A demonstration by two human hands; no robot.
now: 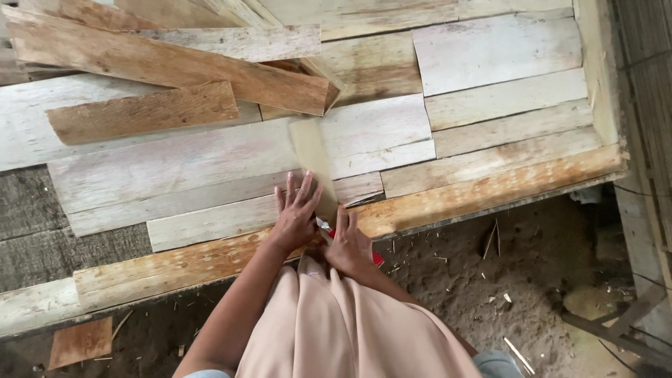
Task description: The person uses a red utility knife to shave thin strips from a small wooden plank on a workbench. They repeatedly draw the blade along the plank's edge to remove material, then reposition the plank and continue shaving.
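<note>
At the far left, a small reddish scrap of board (81, 341) lies on the dirt floor (532, 280), below the front edge of a rough platform of pale, weathered planks (210, 168). On the platform's upper left, several loose brown boards (143, 110) are stacked at loose angles, one long one (168, 64) slanting down toward the middle. Toward the centre, a thin, pale strip of wood (311, 157) lies across the planks, running from mid-platform down to the person's hands at the front edge. The left hand (297, 217) lies flat with fingers spread, pressing on the strip's lower end. Just beside it, nearly touching, the right hand (348, 245) is curled around a small tool with a red part (376, 259); only a glint of metal near the strip and a bit of red show, so what kind of tool it is cannot be told. A beige cloth (336, 329) over the person's lap hides the ground beneath. To the right, the floor is strewn with splinters and chips, and a dark woven wall (647, 70) is cut off by the frame edge.
</note>
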